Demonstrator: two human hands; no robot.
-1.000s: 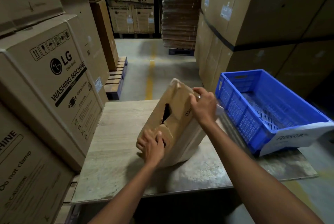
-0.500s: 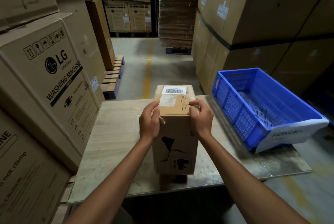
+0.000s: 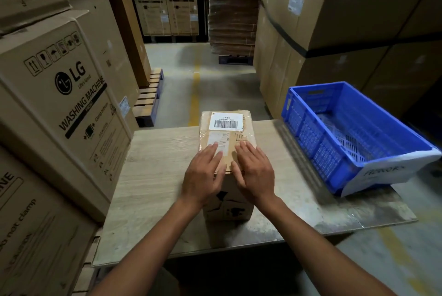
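Head view is showing a box [image 3: 226, 133] standing upright on the tabletop [image 3: 155, 176], about midway across it, with its foot close to the near edge. A second ago the box was leaning on one lower edge, the left hand [image 3: 205, 172] low on its side and the right hand [image 3: 255, 171] at its upper corner. Half a second ago it was already upright, with both hands pinching the near rim of its top. Now both hands are lying flat on the near half of the top, side by side. Their fingers are straight and spread a little, gripping nothing, and are only pressing or resting on the cardboard. Judging from this, the turning is finished and the box is resting on its own base. The hands seem to be smoothing the top or steadying it before letting go.

The long axis of the box is running straight up from the tabletop. Its top face is looking up at the camera, with the longer side of that face pointing away from the person toward the aisle. A barcode label [image 3: 226, 121] is sitting at the far end of the top, beyond the fingertips and uncovered. A blue crate [image 3: 311, 138] is resting to the right, apart from the box, and a washing machine carton [image 3: 59, 104] is standing against the left side of the tabletop.
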